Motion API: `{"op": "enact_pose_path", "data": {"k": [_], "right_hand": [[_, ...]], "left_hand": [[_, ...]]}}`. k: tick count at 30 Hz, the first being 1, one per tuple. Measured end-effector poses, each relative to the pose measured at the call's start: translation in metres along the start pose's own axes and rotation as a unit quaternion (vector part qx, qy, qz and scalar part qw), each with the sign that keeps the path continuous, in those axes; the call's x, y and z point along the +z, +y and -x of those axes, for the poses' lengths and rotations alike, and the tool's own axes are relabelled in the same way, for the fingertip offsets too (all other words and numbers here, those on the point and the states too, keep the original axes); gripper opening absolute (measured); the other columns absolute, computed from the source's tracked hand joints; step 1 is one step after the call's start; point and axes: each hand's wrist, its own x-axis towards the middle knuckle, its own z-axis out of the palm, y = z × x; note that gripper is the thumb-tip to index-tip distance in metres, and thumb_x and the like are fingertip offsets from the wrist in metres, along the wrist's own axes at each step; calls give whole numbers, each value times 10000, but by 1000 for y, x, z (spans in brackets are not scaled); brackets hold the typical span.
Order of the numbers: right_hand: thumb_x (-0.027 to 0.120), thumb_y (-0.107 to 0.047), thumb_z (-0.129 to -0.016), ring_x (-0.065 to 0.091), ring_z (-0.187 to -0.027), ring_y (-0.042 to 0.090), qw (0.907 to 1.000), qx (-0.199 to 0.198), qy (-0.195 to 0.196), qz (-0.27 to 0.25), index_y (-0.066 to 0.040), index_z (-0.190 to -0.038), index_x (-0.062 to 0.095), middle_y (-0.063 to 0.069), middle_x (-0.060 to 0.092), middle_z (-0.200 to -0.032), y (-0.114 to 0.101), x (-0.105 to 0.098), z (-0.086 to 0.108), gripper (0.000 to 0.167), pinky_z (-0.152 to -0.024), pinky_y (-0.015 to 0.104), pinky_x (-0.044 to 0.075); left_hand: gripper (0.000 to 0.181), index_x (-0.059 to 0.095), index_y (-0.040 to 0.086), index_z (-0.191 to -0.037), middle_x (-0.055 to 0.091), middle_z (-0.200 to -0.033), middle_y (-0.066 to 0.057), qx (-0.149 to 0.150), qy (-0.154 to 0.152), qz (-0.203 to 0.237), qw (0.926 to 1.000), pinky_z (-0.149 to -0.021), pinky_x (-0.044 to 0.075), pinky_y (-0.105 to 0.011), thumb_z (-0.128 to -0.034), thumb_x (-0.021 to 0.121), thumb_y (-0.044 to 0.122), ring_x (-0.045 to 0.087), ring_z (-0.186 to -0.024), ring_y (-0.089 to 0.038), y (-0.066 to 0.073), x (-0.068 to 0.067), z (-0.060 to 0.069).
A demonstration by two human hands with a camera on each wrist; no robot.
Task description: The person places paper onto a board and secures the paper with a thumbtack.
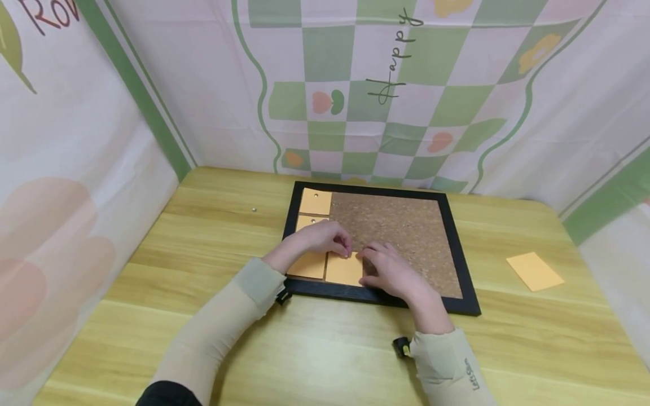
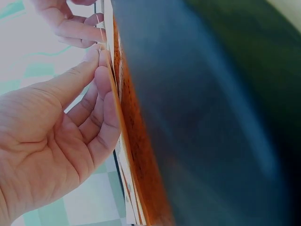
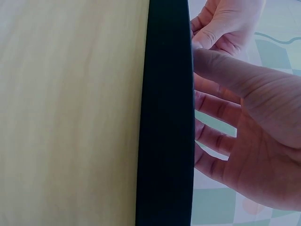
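Note:
A corkboard (image 1: 396, 237) in a black frame lies on the table, with orange sticky notes along its left side. My left hand (image 1: 327, 237) is over the top edge of the lower, second-column sticky note (image 1: 344, 272). Its thumb and forefinger pinch a tiny push pin, mostly hidden by the fingertips in the left wrist view. My right hand (image 1: 393, 270) rests at that note's right edge, fingers spread and only gently bent, as the right wrist view shows. Silver pins hold the upper-left note (image 1: 316, 204) and the note below it. My left forearm partly covers the lower-left note (image 1: 308, 266).
A loose orange note or small pad (image 1: 535, 271) lies on the table right of the board. One small silver pin (image 1: 254, 210) sits on the wood to the left. Patterned cloth (image 1: 355, 84) hangs behind the table and at both sides.

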Motion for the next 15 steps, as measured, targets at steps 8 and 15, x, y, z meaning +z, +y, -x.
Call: {"op": "enact_pose_path", "data": {"k": [8, 15], "right_hand": [[821, -198, -829, 547, -1156, 358, 10000, 12, -32, -55, -20, -1180, 665, 154, 629, -1243, -1, -2, 0, 423, -996, 519, 479], [826, -209, -824, 543, -1151, 358, 10000, 35, -50, -47, -17, -1186, 662, 159, 623, -1251, -1, -1, 0, 442, -993, 517, 479]], "left_hand": [[92, 753, 175, -911, 728, -874, 44, 7, -31, 22, 10000, -705, 452, -171, -954, 680, 213, 587, -755, -45, -1, -1, -1], [89, 758, 163, -916, 729, -878, 29, 19, -44, 93, 9999, -677, 446, -170, -950, 686, 204, 576, -742, -51, -1, -2, -1]]}}
